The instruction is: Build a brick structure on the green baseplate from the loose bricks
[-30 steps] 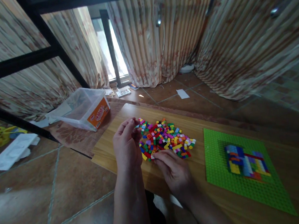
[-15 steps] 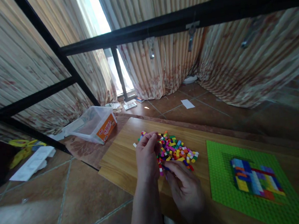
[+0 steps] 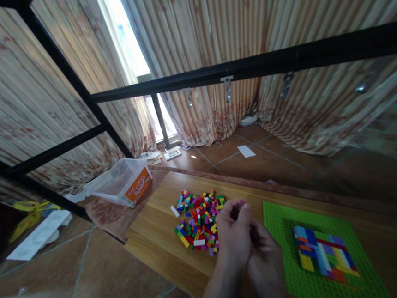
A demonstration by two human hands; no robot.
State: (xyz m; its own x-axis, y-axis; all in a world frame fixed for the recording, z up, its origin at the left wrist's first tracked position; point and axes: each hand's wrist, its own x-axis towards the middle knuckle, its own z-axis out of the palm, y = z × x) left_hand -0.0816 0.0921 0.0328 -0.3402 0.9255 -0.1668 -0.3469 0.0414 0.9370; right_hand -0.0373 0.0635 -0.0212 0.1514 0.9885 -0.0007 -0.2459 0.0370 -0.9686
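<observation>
My left hand [image 3: 234, 231] is closed, thumb against bent fingers, just right of the pile of toy building bricks [image 3: 199, 218]. Pressed up close beside it is my right hand [image 3: 266, 259], its fingers curled too. Whatever the two hands hold between their fingertips is hidden or too small to name. On the right lies a green baseplate [image 3: 273, 230], with a flat patchwork of coloured bricks [image 3: 324, 254] built on it. The loose bricks are many colours and spread over the wooden table [image 3: 156, 227].
A clear plastic box [image 3: 109, 187] with an orange label stands on the floor beyond the table's left end. A black metal frame [image 3: 185, 80] crosses in front of the curtains [image 3: 201, 23]. White foam [image 3: 39, 235] and a sheet of paper [image 3: 246, 151] lie on the floor.
Both hands have moved right, off the brick pile and toward the baseplate, and come together. More of the pile now shows. The view has tilted up slightly.
</observation>
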